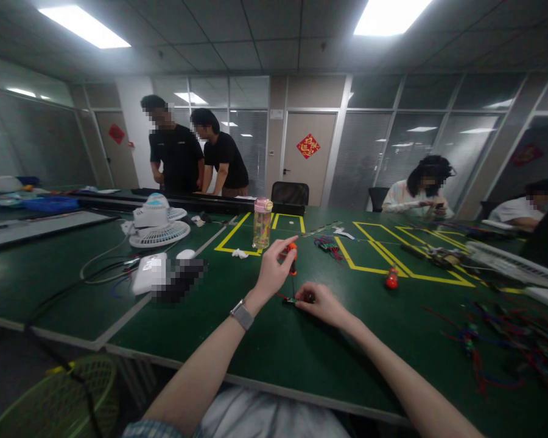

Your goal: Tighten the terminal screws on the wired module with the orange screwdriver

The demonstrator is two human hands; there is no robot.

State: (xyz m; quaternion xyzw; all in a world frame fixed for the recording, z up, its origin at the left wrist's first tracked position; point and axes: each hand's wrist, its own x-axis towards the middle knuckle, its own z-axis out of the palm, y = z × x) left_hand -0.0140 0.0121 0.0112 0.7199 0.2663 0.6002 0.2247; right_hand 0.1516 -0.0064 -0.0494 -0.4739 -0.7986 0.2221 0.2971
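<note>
My left hand (275, 267), with a watch on its wrist, grips the orange and black handle of a screwdriver (293, 260). The screwdriver stands upright, its thin shaft pointing down at a small circuit board (289, 300) on the green table. Fingers of my right hand (317, 302) pinch the board's right end and keep it against the tabletop. A red wire runs off the board's left side. Whether the tip sits in a screw is too small to tell.
A clear bottle with a pink lid (262, 224) stands beyond my hands. Wired boards (329, 246) lie behind, and a tangled heap of them (497, 340) at right. An orange-red object (391, 278) sits right of centre. A white fan (159, 228) is at left. Several people are around the table.
</note>
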